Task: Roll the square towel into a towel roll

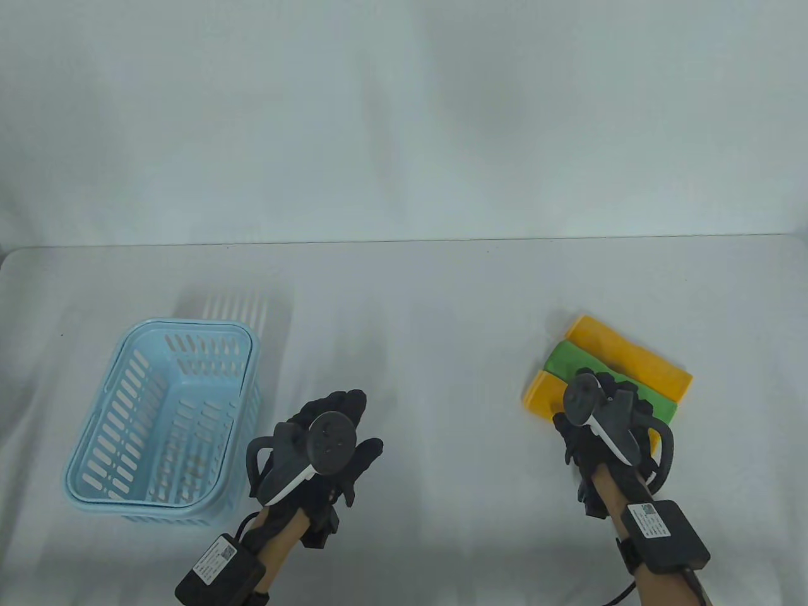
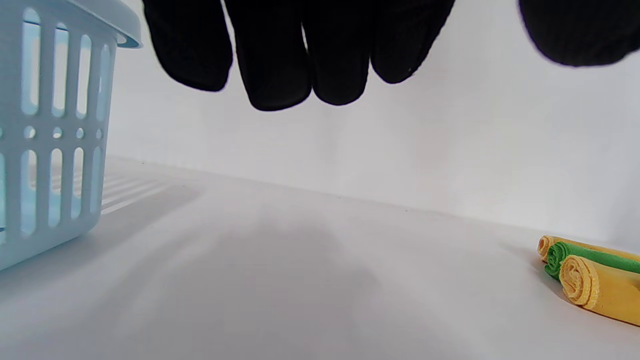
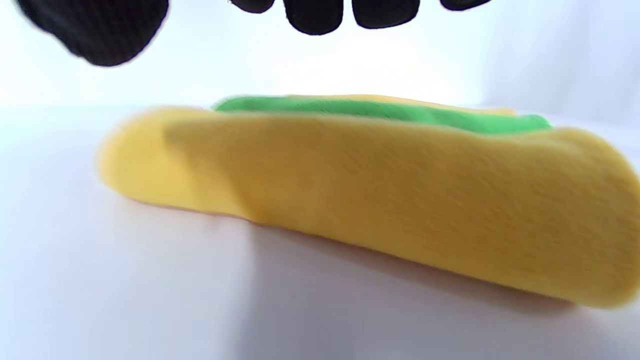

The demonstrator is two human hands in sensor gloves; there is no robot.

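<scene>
Leftward, blue basket (image 1: pixel 95 442) (contents unclear)

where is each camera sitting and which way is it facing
Table view: above, looking down at the table; both hands, left hand, right hand, and forearms show.
Left wrist view: low, facing basket and towel rolls; fingertips show.
Right wrist view: low, close on the rolls; fingertips show.
All three share the rolls.

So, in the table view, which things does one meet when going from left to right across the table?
Light blue basket → left hand → right hand, over the near yellow towel roll. The green towel roll and far yellow towel roll overlap it, so their order is unclear.
</scene>
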